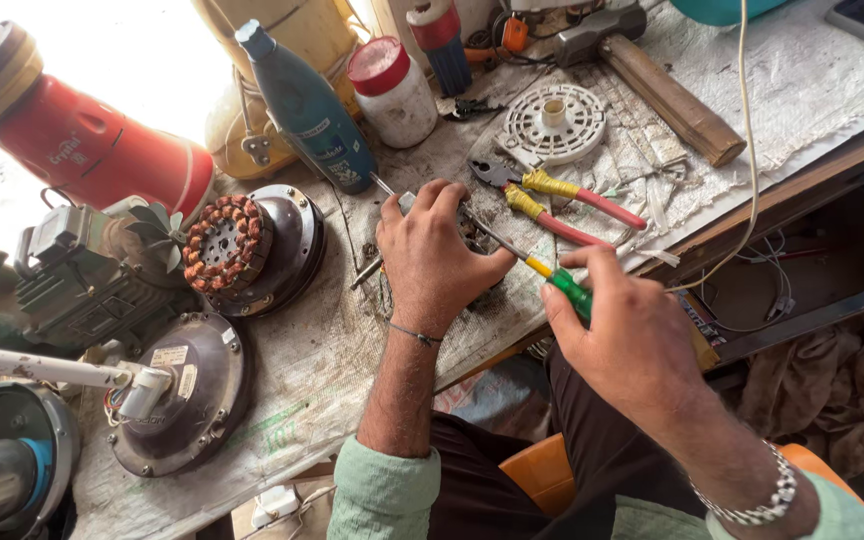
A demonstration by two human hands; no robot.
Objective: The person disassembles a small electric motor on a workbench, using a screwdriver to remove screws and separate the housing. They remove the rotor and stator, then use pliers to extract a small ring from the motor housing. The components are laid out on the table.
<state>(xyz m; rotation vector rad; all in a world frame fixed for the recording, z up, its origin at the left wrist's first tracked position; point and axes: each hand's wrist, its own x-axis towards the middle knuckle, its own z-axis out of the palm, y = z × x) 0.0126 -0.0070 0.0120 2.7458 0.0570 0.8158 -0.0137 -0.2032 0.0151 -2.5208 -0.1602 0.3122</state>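
Left hand (430, 255) lies palm-down on the tabletop (352, 370), fingers curled over a small metal part (472, 236) that is mostly hidden beneath it; grip clamped on the part. Right hand (622, 335) is raised just right of it, fingers closed around the green handle of a screwdriver (542, 270), whose shaft slants up-left to the part under the left fingers. Both forearms enter from the lower edge, sleeves pale green; a thin band sits on the left wrist, a metal bracelet on the right. Just beyond the screwdriver lie pliers (552, 198) with red and yellow grips, jaws pointing left. Behind them rests a white round grille (552, 124), and further back a hammer (652, 75) with a wooden handle. Left of the hands stands a motor housing with copper windings (252, 245); nearer the lower edge sits a dark round cover (182, 395) with wires. At the rear stand a dark blue bottle (307, 105), tilted, and a white jar (392, 92) with a red lid; contents of both cannot be seen. A red cylindrical appliance (82, 145) lies at far left.
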